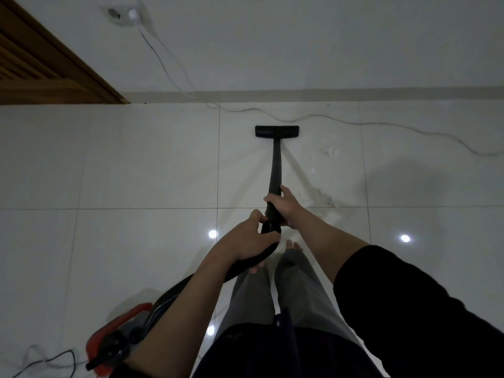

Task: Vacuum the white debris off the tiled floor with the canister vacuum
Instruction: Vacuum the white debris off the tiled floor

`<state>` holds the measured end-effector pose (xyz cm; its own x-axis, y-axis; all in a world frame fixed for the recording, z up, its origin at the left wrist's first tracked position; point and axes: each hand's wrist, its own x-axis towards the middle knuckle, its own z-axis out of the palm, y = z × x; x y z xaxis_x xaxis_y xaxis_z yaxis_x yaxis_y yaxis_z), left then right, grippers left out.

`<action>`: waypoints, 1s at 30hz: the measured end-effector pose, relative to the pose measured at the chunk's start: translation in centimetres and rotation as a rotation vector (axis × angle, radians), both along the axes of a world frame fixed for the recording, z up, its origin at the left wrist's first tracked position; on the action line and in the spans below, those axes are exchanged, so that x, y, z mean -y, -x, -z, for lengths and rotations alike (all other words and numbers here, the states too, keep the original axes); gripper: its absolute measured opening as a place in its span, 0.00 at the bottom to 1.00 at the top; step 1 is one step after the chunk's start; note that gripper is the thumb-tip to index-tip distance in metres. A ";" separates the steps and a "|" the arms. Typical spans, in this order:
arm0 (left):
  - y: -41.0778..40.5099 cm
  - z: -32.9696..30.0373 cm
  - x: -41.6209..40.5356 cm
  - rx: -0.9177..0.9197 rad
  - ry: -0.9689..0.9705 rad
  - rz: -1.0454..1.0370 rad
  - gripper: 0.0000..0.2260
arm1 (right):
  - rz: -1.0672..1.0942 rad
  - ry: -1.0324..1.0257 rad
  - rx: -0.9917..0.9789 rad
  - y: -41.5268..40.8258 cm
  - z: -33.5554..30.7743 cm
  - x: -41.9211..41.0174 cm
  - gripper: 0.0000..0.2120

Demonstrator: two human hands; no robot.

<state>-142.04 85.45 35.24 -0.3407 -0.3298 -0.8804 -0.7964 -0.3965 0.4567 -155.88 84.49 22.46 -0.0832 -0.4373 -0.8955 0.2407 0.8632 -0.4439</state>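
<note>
While your right hand grips the wand and your left hand grips the hose, the floor head sits flat near the wall; white debris lies to its right, and the canister vacuum sits beside your left leg.

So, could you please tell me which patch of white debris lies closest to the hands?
The patch just beside the right hand, by the tile seam; the other clump lies farther out, nearer the floor nozzle.
</note>
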 end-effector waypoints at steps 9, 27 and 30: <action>-0.6 -0.5 0.5 -0.024 0.048 0.038 0.17 | 0.036 0.005 -0.024 -0.6 -0.1 0.6 0.36; -0.6 1.4 -0.1 -0.037 0.024 0.010 0.14 | 0.000 0.023 -0.081 -0.5 1.1 0.5 0.36; -1.0 0.9 -1.6 -0.019 0.023 0.019 0.14 | 0.006 0.020 -0.073 -1.1 0.9 -1.1 0.35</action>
